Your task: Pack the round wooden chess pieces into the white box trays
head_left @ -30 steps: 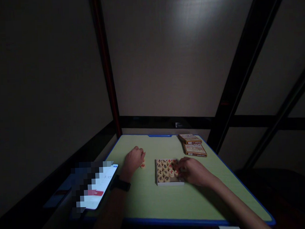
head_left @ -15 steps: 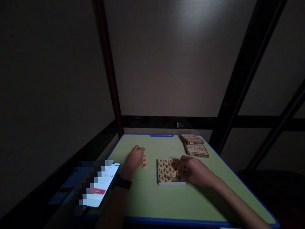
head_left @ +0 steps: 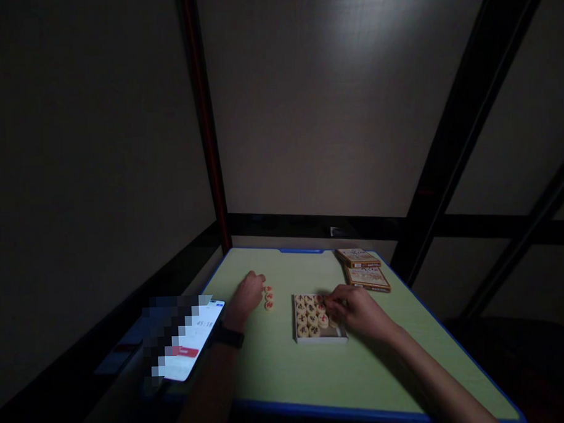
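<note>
A shallow white box (head_left: 322, 339) holds rows of round wooden Chinese chess pieces (head_left: 312, 319) marked in black and red. My right hand (head_left: 362, 310) reaches over the box's right side, its fingers pinched among the pieces there; what lies between the fingertips is hidden. Left of the box, several red-marked Chinese chess pieces (head_left: 269, 297) form a short line on the table. At the far end of this line is my left hand (head_left: 248, 294), fingers curled together and tips low near the tabletop. Whatever they grip is too small and dark to make out.
The light green table (head_left: 278, 366) has a blue rim. Two flat printed boxes (head_left: 367, 277) overlap at its back right corner. A lit phone (head_left: 194, 344) leans by the left edge, near the dark band on my left wrist. Dark wall panels stand behind.
My right fingertips have shifted slightly up and away within the box's right part. My left hand stays by the far end of the line. The whole view has shifted a little.
</note>
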Demonstrator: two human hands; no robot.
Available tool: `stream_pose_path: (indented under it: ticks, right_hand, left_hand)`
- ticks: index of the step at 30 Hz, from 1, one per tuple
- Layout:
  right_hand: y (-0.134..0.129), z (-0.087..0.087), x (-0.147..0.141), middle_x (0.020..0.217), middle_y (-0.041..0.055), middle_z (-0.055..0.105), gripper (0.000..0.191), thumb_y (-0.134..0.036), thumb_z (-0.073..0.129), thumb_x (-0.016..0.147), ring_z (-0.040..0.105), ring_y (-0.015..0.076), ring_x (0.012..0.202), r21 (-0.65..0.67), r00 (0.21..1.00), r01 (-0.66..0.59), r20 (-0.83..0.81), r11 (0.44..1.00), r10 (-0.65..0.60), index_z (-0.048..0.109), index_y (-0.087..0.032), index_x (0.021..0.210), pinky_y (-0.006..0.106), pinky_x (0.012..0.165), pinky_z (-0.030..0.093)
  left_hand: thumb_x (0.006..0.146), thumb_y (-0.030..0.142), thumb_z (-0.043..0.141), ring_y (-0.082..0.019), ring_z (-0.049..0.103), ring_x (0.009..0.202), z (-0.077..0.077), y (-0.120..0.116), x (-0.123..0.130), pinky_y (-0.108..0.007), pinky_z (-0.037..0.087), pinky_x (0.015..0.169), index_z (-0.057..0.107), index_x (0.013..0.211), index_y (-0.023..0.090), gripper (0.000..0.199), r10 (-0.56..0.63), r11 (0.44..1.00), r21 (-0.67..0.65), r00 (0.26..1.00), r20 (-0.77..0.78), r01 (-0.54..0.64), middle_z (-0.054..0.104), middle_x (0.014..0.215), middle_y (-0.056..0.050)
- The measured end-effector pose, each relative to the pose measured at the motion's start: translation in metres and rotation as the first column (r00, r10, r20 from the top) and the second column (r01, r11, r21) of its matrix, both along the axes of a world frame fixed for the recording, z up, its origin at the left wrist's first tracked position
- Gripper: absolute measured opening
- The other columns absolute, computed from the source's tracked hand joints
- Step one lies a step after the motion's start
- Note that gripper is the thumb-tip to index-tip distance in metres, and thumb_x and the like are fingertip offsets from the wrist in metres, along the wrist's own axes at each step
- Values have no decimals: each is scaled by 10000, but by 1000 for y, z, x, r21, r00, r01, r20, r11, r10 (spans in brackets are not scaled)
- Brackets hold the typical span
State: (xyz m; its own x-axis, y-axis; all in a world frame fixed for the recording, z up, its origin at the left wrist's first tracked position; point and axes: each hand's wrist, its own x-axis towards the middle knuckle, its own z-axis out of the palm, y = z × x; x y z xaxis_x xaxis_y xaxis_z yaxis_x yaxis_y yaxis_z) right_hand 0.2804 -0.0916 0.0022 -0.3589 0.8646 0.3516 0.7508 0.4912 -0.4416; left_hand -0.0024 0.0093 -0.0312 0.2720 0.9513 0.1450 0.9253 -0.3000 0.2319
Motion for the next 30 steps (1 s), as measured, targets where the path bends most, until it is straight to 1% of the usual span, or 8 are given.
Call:
stream_pose_path:
  ticks: [2, 5, 10, 14, 17, 22, 26, 30]
  right_hand:
    - [1, -3, 1, 820, 65, 729, 205, -186, 544, 876, 665, 191, 750, 15, 1000, 15, -24, 1000, -15, 743, -187, 827, 278, 685, 474]
    - [1, -5, 3, 833, 70, 737, 209, -223, 545, 893, 668, 197, 759, 31, 998, 47, -54, 998, -45, 744, -189, 837, 291, 691, 486]
    - [0, -4, 3, 815, 70, 736, 212, -210, 540, 895, 667, 193, 752, 25, 997, 56, -61, 998, -54, 739, -179, 827, 290, 695, 491]
    - [-1, -3, 1, 820, 72, 737, 222, -207, 533, 898, 668, 192, 752, 29, 997, 56, -54, 998, -54, 738, -174, 820, 293, 695, 492]
    - [-1, -3, 0, 823, 74, 738, 227, -226, 533, 908, 669, 191, 747, 30, 997, 52, -56, 998, -51, 739, -175, 828, 293, 686, 494]
    - [0, -6, -1, 818, 70, 737, 218, -213, 536, 899, 670, 186, 742, 36, 998, 39, -59, 999, -36, 742, -181, 833, 284, 678, 493]
    - [0, -8, 0, 801, 67, 730, 222, -218, 532, 906, 661, 182, 726, 46, 998, 35, -59, 998, -32, 736, -176, 828, 281, 669, 489]
    - [0, -7, 0, 798, 67, 728, 228, -221, 530, 912, 661, 180, 726, 48, 998, 36, -56, 998, -33, 735, -175, 825, 281, 674, 491]
  left_hand:
    - [921, 83, 452, -215, 627, 1062, 5, -1, 3, -330, 461, 969, 689, 1080, 129, 289, -16, 1000, -14, 1000, 13, 16, 644, 1105, -139]
    - [947, 155, 442, -206, 625, 1035, 12, -2, 7, -317, 454, 959, 701, 1018, 135, 270, -88, 996, -28, 996, 29, 89, 669, 1039, -116]
    - [945, 224, 471, -183, 634, 943, 12, -8, 11, -277, 459, 896, 689, 972, 150, 232, -136, 990, -22, 991, -8, 136, 678, 1005, -103]
    - [895, 260, 559, -197, 649, 970, 15, -14, 15, -279, 462, 883, 689, 1018, 165, 203, -86, 996, 1, 996, -16, 86, 698, 1042, -107]
    - [872, 295, 566, -217, 663, 987, 19, -17, 21, -286, 474, 847, 701, 1027, 176, 238, 7, 1000, -3, 1000, -3, -7, 727, 1047, -105]
    - [823, 297, 574, -208, 688, 907, 18, -16, 29, -267, 489, 779, 732, 928, 190, 218, 93, 996, 2, 995, -23, -93, 752, 978, -100]
    - [806, 211, 575, -204, 690, 961, 15, -13, 28, -258, 490, 822, 730, 979, 194, 233, 112, 994, -2, 994, -6, -112, 757, 1005, -89]
    - [811, 207, 604, -229, 687, 1024, 18, -10, 26, -289, 494, 895, 721, 1049, 173, 267, 144, 990, -4, 989, 25, -144, 754, 1042, -111]
